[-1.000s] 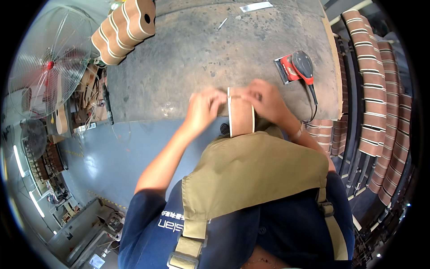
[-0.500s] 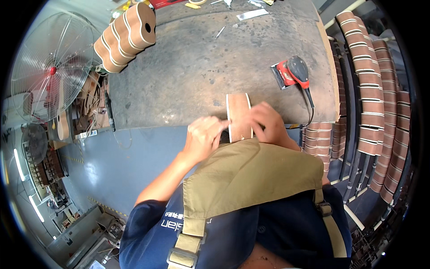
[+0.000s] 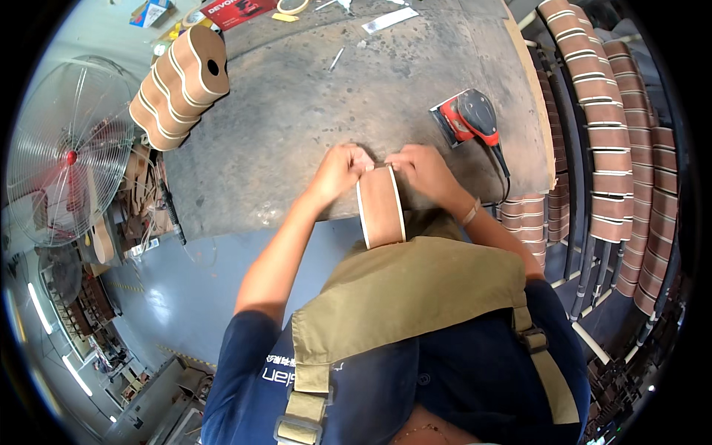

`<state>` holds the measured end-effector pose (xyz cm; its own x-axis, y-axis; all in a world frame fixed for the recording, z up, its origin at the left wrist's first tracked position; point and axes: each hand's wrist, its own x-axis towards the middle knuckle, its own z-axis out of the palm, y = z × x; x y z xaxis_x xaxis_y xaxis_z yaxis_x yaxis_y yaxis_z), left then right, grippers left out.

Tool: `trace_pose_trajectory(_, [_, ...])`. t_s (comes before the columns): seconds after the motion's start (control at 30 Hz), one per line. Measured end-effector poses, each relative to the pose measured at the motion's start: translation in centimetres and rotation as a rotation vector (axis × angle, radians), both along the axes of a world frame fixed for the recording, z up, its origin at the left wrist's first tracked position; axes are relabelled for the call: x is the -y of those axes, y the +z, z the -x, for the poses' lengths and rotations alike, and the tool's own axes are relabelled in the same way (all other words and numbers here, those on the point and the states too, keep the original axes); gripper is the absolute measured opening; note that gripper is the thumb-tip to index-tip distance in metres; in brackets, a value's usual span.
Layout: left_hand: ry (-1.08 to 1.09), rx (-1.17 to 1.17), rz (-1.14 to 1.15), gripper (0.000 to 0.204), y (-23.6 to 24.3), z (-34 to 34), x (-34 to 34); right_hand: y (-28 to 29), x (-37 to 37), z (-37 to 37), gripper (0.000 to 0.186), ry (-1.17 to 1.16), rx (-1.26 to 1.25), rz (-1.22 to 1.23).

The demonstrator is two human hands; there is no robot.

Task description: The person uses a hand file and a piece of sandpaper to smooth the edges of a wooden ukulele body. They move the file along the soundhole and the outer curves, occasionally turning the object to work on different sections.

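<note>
A wooden ukulele body, seen edge-on with pale binding along both edges, sticks out from my apron over the near edge of the workbench. At its far left corner, my left hand is closed, fingertips pinched at the edge. My right hand is bent in at the far right corner, its thumb and fingers together on the rim. The underside of the body and its end by my apron are hidden. A red and black electric sander rests on the bench beyond my right hand.
Several ukulele bodies stand joined in a row at the bench's far left. A large fan is on the left. Racks of stacked bodies line the right side. A white strip and a pen-like stick lie farther back.
Both hands have moved away from me, from the sides of the ukulele body to its far corners. The view has shifted slightly.
</note>
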<state>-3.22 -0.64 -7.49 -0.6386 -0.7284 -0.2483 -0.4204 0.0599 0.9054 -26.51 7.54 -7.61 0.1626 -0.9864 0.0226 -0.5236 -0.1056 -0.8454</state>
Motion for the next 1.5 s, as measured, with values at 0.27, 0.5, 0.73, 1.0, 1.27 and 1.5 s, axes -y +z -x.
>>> trace_pose_trajectory(0.27, [-0.060,-0.020,0.614,0.009,7.2,-2.2,-8.8,7.3,-7.6,-1.3,0.031,0.039,-0.018,0.224])
trace_pose_trajectory(0.5, [-0.014,0.228,-0.029,0.005,0.2,2.0,1.6,-3.6,2.2,0.9,0.024,-0.022,0.192,-0.273])
trace_pose_trajectory(0.73, [-0.063,0.036,0.608,0.009,5.7,-0.9,-5.5,4.2,-5.7,-0.4,0.030,-0.017,0.014,0.147])
trace_pose_trajectory(1.0, [-0.051,-0.018,0.637,0.005,8.4,-1.5,-7.5,5.6,-7.1,-0.6,0.028,-0.021,-0.012,0.313])
trace_pose_trajectory(1.27, [-0.031,0.048,0.479,0.004,6.2,-0.8,-4.5,3.9,-4.1,0.0,0.031,-0.003,0.026,0.019])
trace_pose_trajectory(1.5, [-0.149,-0.138,0.733,0.013,6.9,-4.3,-12.0,7.3,-12.4,-1.7,0.030,0.070,0.083,0.305])
